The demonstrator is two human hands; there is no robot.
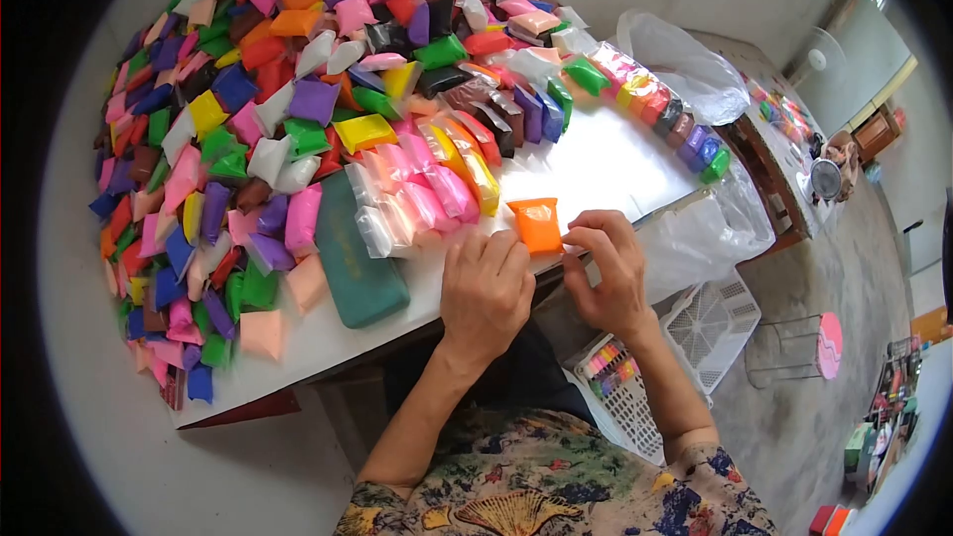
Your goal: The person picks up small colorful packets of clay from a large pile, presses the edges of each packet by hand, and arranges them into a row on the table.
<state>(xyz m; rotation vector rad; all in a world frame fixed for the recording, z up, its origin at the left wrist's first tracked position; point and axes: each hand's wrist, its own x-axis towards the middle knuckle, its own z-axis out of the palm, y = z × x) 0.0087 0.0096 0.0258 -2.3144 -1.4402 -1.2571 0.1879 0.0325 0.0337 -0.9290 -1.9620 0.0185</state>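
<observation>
A small orange packet (536, 225), wrapped in clear film, is between my two hands at the front edge of the white table. My left hand (486, 286) is closed, its curled fingertips at the packet's lower left corner. With thumb and fingers pinched, my right hand (608, 273) grips the packet's right edge. Just beyond my left hand lie rows of pink packets (427, 194) and yellow packets (480, 184). A dark green pouch (359, 258) lies left of them. The undersides of both hands' fingers are hidden.
A big heap of colourful packets (268, 89) covers the table's left and back. Another row of packets (667, 119) runs along the right side near a clear plastic bag (685, 65). White plastic baskets (710, 323) stand below, with a pink-topped stool (830, 345) farther right.
</observation>
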